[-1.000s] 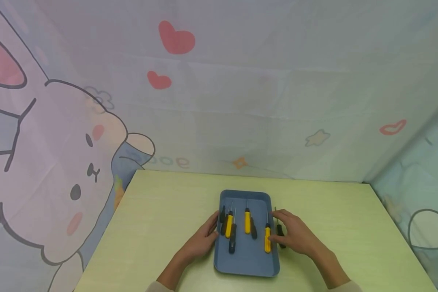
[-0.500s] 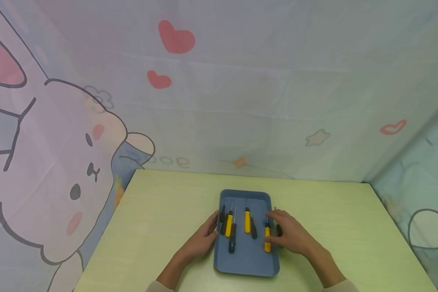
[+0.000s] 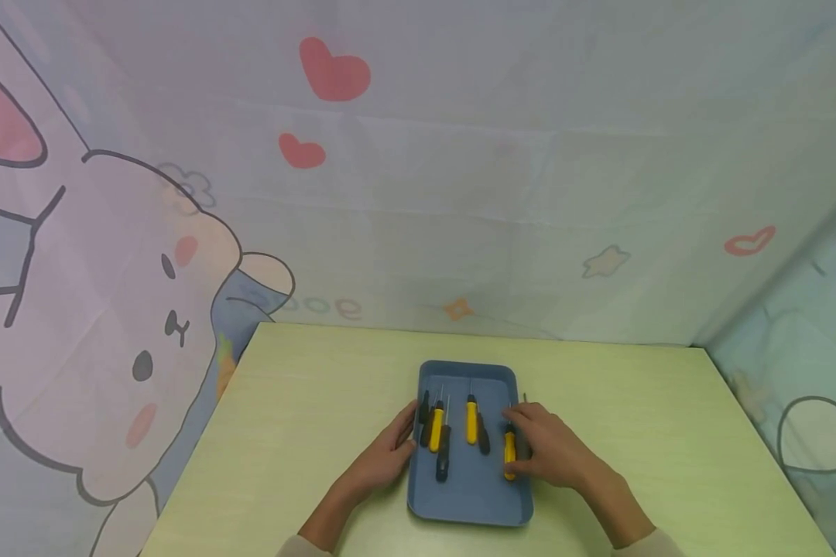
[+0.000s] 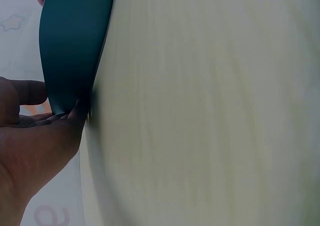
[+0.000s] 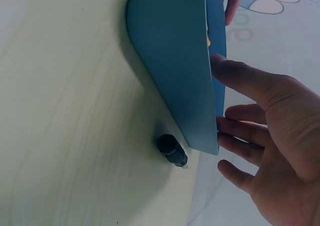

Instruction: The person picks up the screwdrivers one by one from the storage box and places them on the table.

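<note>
A blue-grey tray (image 3: 474, 503) lies on the table with several screwdrivers in it. Flat along its left wall rests my left hand (image 3: 385, 456), fingers extended; in the left wrist view its fingertips touch the outer wall. My right hand (image 3: 553, 449) reaches over the right rim, thumb and fingers spread around a yellow screwdriver (image 3: 510, 452). In the right wrist view those fingers look relaxed and apart at the rim. Outside the tray, a black-handled screwdriver (image 5: 172, 150) lies on the table, mostly hidden under my right hand in the head view.
Toward the tray's left lie a yellow screwdriver (image 3: 436, 429) and a black screwdriver (image 3: 443, 456). Another yellow screwdriver (image 3: 471, 422) and a dark-handled one (image 3: 484, 435) lie mid-tray. A printed cloth backdrop (image 3: 418, 193) stands behind the pale table (image 3: 320, 387).
My right hand has shifted left over the tray's rim, closer to the yellow screwdriver, covering the black one outside. The left hand and the tray stay in place.
</note>
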Tool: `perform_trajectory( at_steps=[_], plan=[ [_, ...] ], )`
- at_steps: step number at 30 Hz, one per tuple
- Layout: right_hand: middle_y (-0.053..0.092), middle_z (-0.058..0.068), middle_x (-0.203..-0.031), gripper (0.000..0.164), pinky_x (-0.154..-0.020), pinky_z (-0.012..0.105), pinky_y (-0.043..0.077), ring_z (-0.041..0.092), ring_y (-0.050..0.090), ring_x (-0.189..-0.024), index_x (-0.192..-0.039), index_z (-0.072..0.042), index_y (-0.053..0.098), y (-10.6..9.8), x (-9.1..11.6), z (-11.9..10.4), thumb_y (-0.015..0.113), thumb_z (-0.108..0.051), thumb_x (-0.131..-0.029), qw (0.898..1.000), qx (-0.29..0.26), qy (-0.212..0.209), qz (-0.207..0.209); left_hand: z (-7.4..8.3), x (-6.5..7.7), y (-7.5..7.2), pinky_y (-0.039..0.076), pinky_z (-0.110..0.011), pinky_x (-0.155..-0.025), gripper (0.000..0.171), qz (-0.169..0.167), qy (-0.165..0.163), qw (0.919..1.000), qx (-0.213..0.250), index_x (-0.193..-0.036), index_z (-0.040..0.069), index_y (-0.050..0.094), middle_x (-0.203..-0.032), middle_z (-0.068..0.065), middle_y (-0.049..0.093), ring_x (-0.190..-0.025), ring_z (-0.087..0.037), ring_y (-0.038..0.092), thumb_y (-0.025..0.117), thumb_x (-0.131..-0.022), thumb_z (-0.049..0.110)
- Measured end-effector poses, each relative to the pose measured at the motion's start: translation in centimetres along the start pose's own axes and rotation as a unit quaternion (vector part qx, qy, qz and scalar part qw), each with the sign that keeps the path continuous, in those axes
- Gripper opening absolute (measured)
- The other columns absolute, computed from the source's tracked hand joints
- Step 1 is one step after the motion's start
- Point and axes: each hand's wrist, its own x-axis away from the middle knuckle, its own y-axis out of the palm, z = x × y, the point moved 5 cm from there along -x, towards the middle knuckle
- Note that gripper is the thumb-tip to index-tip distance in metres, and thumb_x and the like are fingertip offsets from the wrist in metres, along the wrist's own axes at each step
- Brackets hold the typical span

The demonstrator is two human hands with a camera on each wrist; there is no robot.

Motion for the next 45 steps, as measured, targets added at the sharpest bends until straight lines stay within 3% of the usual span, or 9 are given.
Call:
perform_trajectory(
  at_steps=[6,26,33,39,45],
  plan=[
    [0.060,0.021,-0.140,0.086,-0.106,0.060,0.050,0.040,0.054,-0.132,-0.141,0.006,0.061,0.4,-0.2,0.0,0.097,-0.036,-0.076,0.999,0.031,-0.003,-0.004,0.1,-0.1,0.0,0.018,-0.052,-0.129,0.064,-0.002,0.003,1.0000,-0.002,-0.170,0.004,0.014,-0.176,-0.018,0.016,-0.161,-0.037,0.018,0.039,-0.111,0.004],
    [0.059,0.021,-0.142,0.088,-0.118,0.063,0.038,0.044,0.045,-0.145,-0.133,0.003,0.065,1.1,-0.8,-0.5,0.098,-0.049,-0.070,0.993,0.111,-0.014,-0.040,0.4,0.0,-0.2,0.018,-0.053,-0.129,0.064,0.001,0.007,0.9999,-0.012,-0.170,0.004,0.014,-0.175,-0.019,0.017,-0.161,-0.038,0.019,0.040,-0.111,0.004],
    [0.062,0.019,-0.132,0.083,-0.117,0.061,0.039,0.044,0.049,-0.140,-0.126,0.002,0.067,1.2,-1.0,-1.1,0.100,-0.048,-0.068,0.992,0.122,-0.025,-0.035,-0.1,0.0,-0.1,0.018,-0.051,-0.130,0.064,0.005,-0.011,0.9999,-0.010,-0.170,0.007,0.015,-0.176,-0.015,0.017,-0.161,-0.035,0.019,0.040,-0.111,0.006],
    [0.062,0.015,-0.130,0.085,-0.115,0.059,0.042,0.037,0.055,-0.129,-0.129,0.001,0.066,1.6,-1.2,-1.3,0.099,-0.048,-0.068,0.990,0.130,-0.022,-0.040,-0.1,-0.1,0.0,0.019,-0.051,-0.130,0.063,0.006,-0.013,0.9998,-0.014,-0.170,0.006,0.015,-0.176,-0.015,0.017,-0.161,-0.035,0.019,0.039,-0.111,0.005],
    [0.061,0.015,-0.129,0.085,-0.116,0.058,0.041,0.038,0.054,-0.130,-0.127,-0.001,0.066,1.7,-1.2,-1.2,0.100,-0.048,-0.066,0.991,0.129,-0.020,-0.031,-0.1,-0.1,0.1,0.018,-0.051,-0.130,0.063,0.004,-0.010,0.9999,-0.008,-0.170,0.006,0.015,-0.176,-0.015,0.017,-0.161,-0.035,0.018,0.039,-0.111,0.005]
  ],
)
